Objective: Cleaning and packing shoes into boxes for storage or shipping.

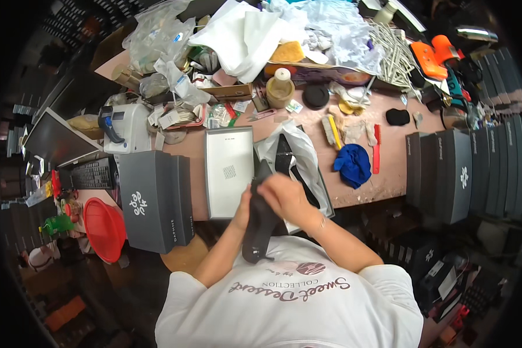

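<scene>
In front of my chest a black shoe [260, 229] hangs lengthwise, one end toward my shirt. My left hand [243, 209] grips its left side. From the right, the fingers of my right hand [289, 200] are bent and pinched at the shoe's upper end; what they hold there is partly hidden. Just beyond my hands lies an open shoe box [325, 200] lined with white tissue paper [305, 152], with another black shoe [283, 153] inside. To its left lies the box lid [230, 188], its pale inner side up.
Dark grey shoe boxes [151, 203] stand at the left and more boxes [441, 174] at the right. A blue cloth [352, 166], a yellow brush [332, 132] and a red brush [377, 149] lie right of the open box. A jar [280, 91] stands behind; a red basin [103, 229] sits left.
</scene>
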{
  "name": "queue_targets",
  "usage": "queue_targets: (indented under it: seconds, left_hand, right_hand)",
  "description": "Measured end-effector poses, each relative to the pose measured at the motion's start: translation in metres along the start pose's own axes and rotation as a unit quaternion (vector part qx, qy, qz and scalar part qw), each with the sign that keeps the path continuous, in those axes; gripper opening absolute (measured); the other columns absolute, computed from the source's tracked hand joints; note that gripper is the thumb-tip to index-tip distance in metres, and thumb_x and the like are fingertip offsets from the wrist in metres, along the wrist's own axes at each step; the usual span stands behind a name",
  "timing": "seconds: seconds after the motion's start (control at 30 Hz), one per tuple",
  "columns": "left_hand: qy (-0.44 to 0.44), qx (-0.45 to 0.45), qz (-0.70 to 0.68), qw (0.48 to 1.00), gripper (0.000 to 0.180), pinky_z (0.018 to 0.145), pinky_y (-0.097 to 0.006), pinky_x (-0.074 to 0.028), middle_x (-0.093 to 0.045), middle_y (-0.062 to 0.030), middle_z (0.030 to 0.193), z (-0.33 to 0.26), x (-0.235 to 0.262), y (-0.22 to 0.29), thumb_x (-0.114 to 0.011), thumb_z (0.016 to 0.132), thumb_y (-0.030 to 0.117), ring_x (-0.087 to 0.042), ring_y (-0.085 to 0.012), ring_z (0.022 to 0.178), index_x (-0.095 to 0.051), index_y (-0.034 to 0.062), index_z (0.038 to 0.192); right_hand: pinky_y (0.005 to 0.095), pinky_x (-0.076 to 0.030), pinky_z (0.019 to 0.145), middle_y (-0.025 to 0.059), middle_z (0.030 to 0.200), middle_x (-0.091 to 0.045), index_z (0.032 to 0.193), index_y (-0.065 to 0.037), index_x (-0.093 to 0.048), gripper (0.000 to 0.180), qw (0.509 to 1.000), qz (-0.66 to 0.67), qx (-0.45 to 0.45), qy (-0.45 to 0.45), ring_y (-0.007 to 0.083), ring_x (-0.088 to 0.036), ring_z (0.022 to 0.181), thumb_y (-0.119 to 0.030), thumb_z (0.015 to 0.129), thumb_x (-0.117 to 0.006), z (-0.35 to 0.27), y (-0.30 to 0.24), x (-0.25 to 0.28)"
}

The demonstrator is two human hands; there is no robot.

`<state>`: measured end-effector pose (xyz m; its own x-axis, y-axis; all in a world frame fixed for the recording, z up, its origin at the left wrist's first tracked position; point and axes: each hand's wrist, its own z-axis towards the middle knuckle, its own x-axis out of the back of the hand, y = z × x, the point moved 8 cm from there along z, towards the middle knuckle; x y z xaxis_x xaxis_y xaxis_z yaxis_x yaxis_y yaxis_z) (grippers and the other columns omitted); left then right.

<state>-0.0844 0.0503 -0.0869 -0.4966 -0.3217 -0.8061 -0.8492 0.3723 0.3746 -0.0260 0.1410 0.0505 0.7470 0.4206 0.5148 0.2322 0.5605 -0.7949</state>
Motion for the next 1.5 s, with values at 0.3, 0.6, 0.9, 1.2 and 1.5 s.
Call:
queue_targets:
  seconds: [0.3,0.6,0.9,1.2,1.5]
  left_hand:
    - [0.050,-0.006,0.066,0.997,0.081,0.096,-0.041,-0.047,-0.056,-0.0184,0.121,-0.054,-0.025,0.000,-0.032,0.087,0.071,-0.060,-0.0281,0.107,-0.046,0.0022,0.129]
    - [0.060,-0.045,-0.002,0.997,0.075,0.079,-0.041,-0.053,-0.062,-0.0153,0.100,-0.078,-0.015,0.006,-0.033,0.085,0.073,-0.063,-0.0283,0.091,-0.055,0.0053,0.111]
    - [0.001,-0.192,-0.141,0.971,0.080,0.072,-0.042,-0.055,-0.058,-0.0186,0.112,-0.096,0.050,0.042,-0.034,0.087,0.071,-0.062,-0.0308,0.087,-0.049,-0.0004,0.121]
    - [0.097,-0.087,-0.117,0.985,0.065,0.094,-0.035,-0.046,-0.058,-0.0103,0.119,-0.140,0.067,-0.020,-0.058,0.087,0.055,-0.058,-0.0203,0.106,-0.048,0.0056,0.129]
    - [0.217,-0.188,-0.037,0.957,0.053,0.072,-0.035,-0.054,-0.061,-0.0114,0.092,-0.111,0.055,0.042,-0.052,0.091,0.052,-0.063,-0.0212,0.080,-0.055,0.0004,0.105]
  right_hand:
    - [0.0406,-0.047,0.054,0.0137,0.070,-0.055,0.076,-0.006,-0.053,0.021,0.997,-0.073,-0.014,0.000,0.0327,-0.059,0.063,-0.020,0.080,-0.067,-0.013,-0.038,-0.008]
    - [0.0434,-0.048,0.055,0.0109,0.066,-0.055,0.077,-0.005,-0.054,0.018,0.990,-0.135,-0.027,-0.008,0.0308,-0.061,0.066,-0.020,0.083,-0.062,-0.010,-0.047,-0.035]
    - [0.0371,-0.049,0.066,0.0062,0.087,-0.055,0.100,-0.008,-0.066,0.023,0.951,0.008,0.116,-0.286,0.0259,-0.059,0.079,-0.010,0.077,-0.064,-0.096,-0.118,-0.104]
    - [0.0350,-0.050,0.075,0.0069,0.094,-0.056,0.104,-0.008,-0.066,0.027,0.943,0.033,0.031,-0.330,0.0254,-0.060,0.087,-0.003,0.077,-0.062,-0.089,-0.096,-0.108]
    - [0.0360,-0.050,0.066,0.0102,0.089,-0.059,0.105,-0.005,-0.065,0.028,0.987,-0.024,0.022,-0.157,0.0281,-0.061,0.080,-0.002,0.077,-0.065,-0.066,-0.084,-0.024]
